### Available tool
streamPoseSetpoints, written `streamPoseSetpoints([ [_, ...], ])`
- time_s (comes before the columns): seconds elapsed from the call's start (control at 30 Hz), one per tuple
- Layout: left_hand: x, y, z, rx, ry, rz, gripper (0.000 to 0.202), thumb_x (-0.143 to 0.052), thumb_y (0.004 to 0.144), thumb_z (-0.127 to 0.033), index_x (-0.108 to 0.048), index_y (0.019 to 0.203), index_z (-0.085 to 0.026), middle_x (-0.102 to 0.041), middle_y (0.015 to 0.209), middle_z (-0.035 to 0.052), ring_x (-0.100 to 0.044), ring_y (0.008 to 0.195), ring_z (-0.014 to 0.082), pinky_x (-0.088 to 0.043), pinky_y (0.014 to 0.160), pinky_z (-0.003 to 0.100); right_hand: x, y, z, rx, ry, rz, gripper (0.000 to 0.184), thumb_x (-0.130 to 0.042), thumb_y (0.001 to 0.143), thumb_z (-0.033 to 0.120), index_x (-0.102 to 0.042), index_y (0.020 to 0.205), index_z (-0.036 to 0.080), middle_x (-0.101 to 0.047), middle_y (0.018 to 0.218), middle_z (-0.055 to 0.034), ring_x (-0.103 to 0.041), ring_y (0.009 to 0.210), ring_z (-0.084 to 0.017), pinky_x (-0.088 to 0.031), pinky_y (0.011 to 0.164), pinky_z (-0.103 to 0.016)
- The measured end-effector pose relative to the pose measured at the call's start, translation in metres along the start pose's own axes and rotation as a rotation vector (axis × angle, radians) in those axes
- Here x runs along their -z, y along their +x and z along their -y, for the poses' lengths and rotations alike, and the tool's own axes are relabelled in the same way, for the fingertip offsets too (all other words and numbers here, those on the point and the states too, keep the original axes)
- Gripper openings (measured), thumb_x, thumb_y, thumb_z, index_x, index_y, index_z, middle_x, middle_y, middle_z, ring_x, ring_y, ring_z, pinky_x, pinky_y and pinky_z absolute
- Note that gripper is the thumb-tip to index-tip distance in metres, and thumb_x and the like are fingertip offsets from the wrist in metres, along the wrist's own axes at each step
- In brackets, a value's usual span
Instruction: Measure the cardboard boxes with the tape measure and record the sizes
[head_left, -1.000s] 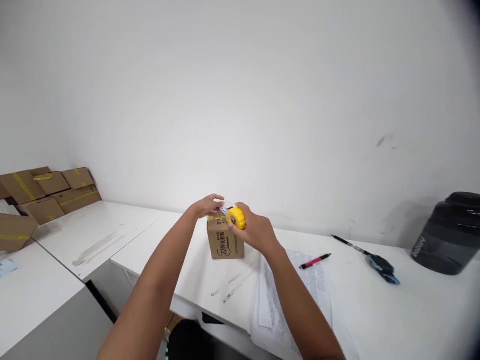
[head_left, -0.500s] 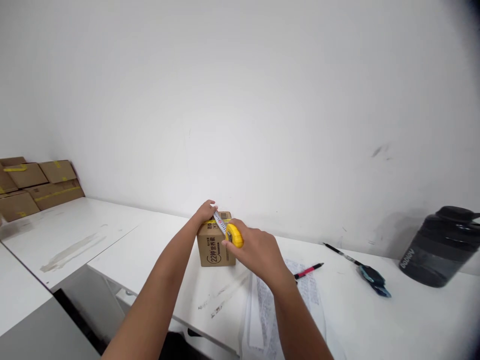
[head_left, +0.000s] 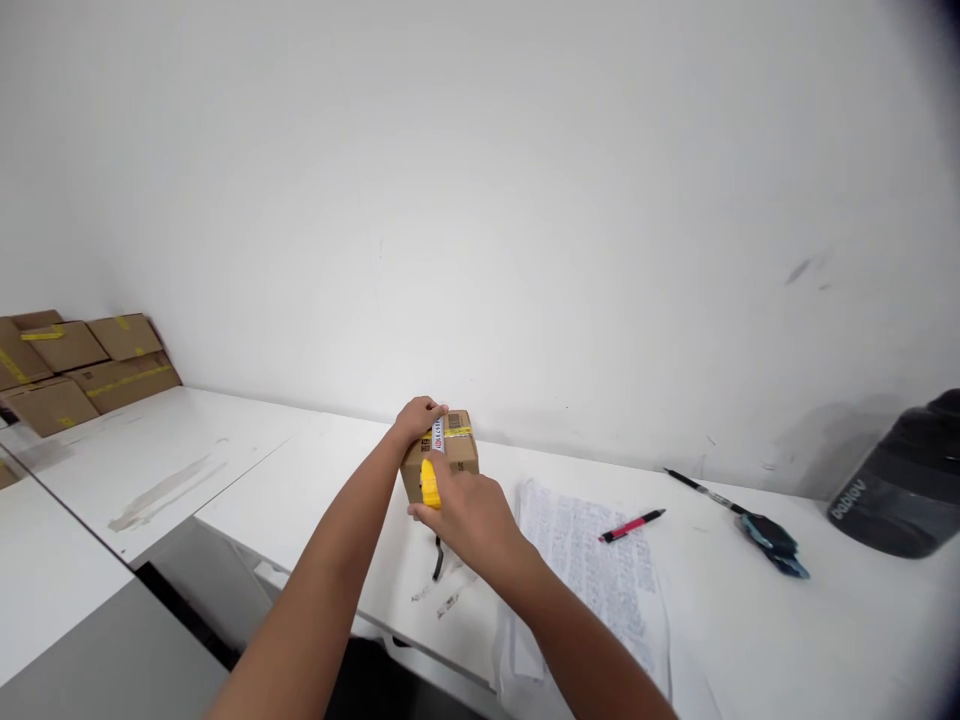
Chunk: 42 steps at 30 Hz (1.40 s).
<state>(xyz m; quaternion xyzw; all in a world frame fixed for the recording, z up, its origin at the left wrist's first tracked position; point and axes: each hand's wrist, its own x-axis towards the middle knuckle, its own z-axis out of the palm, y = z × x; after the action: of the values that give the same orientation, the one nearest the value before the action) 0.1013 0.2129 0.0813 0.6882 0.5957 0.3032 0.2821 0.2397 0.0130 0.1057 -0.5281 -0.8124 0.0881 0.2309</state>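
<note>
A small brown cardboard box [head_left: 462, 455] with yellow tape across its top stands on the white table. My right hand [head_left: 471, 508] is wrapped round a yellow tape measure [head_left: 430, 484] at the box's near side. Its white blade [head_left: 438, 434] runs across the top of the box towards the far edge. There my left hand [head_left: 420, 418] pinches the blade's end against the box; the fingertips are partly hidden. A dark wrist strap [head_left: 439, 560] dangles below the tape measure.
Handwritten sheets [head_left: 592, 560] lie right of the box, with a red and black pen [head_left: 632, 525] on them. Farther right are a black stick-like object with a teal end [head_left: 772, 543] and a dark bottle [head_left: 900, 490]. Several cardboard boxes [head_left: 124, 378] are stacked at far left.
My right hand has moved left and down with the tape measure, turning the blade from slanting across the box to running nearly straight front to back. The view has shifted slightly.
</note>
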Motion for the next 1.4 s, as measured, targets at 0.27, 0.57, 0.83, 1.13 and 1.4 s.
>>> streamPoseSetpoints([
  [0.27, -0.001, -0.002, -0.011, -0.027, 0.055, 0.002, 0.037, -0.059, 0.079, -0.057, -0.063, 0.079, -0.020, -0.070, 0.080, 0.0047, -0.060, 0.066, 0.0181, -0.045, 0.058, 0.028, -0.006, 0.017, -0.004, -0.092, 0.036, -0.010, 0.064, -0.057, 0.086, 0.050, -0.040, 0.138, 0.017, -0.071, 0.091, -0.0133, -0.067, 0.076, -0.029, -0.042, 0.058, -0.034],
  [0.57, 0.000, -0.003, -0.013, -0.071, 0.085, -0.018, 0.035, -0.060, 0.078, -0.055, -0.063, 0.078, -0.020, -0.070, 0.082, 0.0051, -0.060, 0.068, 0.0182, -0.045, 0.059, 0.028, -0.009, 0.018, -0.011, -0.070, 0.076, -0.091, 0.060, -0.054, 0.085, 0.047, -0.044, 0.137, 0.019, -0.070, 0.092, -0.0124, -0.065, 0.072, -0.028, -0.042, 0.058, -0.034],
  [0.83, 0.009, -0.023, -0.010, -0.160, 0.034, -0.140, 0.057, -0.033, 0.089, -0.067, -0.064, 0.083, -0.020, -0.069, 0.089, 0.0065, -0.061, 0.081, 0.0209, -0.046, 0.074, 0.031, 0.015, 0.019, -0.041, -0.195, 0.263, -0.391, 0.045, -0.036, 0.093, 0.046, -0.049, 0.130, 0.024, -0.069, 0.094, -0.0088, -0.064, 0.079, -0.026, -0.043, 0.066, -0.034],
  [1.13, 0.027, -0.061, -0.004, -0.203, -0.098, -0.229, 0.047, -0.045, 0.087, -0.063, -0.065, 0.082, -0.021, -0.066, 0.083, 0.0020, -0.058, 0.081, 0.0183, -0.045, 0.074, 0.029, 0.017, 0.022, -0.084, -0.147, 0.930, -0.465, 0.069, -0.062, 0.077, 0.058, -0.042, 0.133, 0.021, -0.068, 0.080, -0.0012, -0.064, 0.072, -0.020, -0.052, 0.066, -0.034],
  [1.4, 0.043, -0.110, 0.047, 0.032, -0.369, -0.331, 0.069, -0.036, 0.083, -0.076, -0.065, 0.089, -0.014, -0.069, 0.079, 0.0065, -0.062, 0.079, 0.0201, -0.050, 0.075, 0.032, -0.006, 0.034, -0.059, -0.107, 1.445, -0.102, 0.044, -0.059, 0.085, 0.047, -0.050, 0.123, 0.025, -0.068, 0.100, -0.0046, -0.067, 0.085, -0.019, -0.057, 0.065, -0.032],
])
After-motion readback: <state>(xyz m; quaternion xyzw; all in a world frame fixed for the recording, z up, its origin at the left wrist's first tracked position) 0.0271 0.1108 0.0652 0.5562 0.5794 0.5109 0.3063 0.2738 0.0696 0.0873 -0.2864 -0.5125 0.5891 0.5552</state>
